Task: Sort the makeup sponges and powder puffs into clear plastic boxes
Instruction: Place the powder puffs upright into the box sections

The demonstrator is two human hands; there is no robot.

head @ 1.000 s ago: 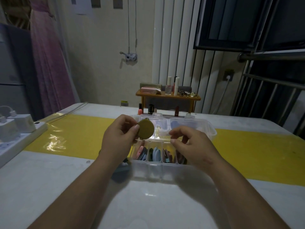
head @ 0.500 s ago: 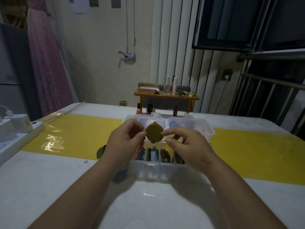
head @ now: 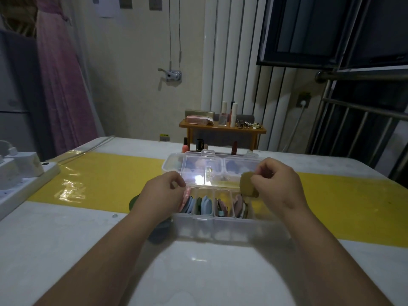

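Over the clear box (head: 220, 228), your right hand (head: 280, 184) pinches the olive puff (head: 247, 187) for slotting upright; your left hand (head: 161, 195) curls by the pink puff (head: 187, 196), grip unclear.

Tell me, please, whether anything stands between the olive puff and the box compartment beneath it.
Nothing visible does. The right hand pinches the olive puff just above the open right end compartment of the clear box; pink puffs already stand inside.
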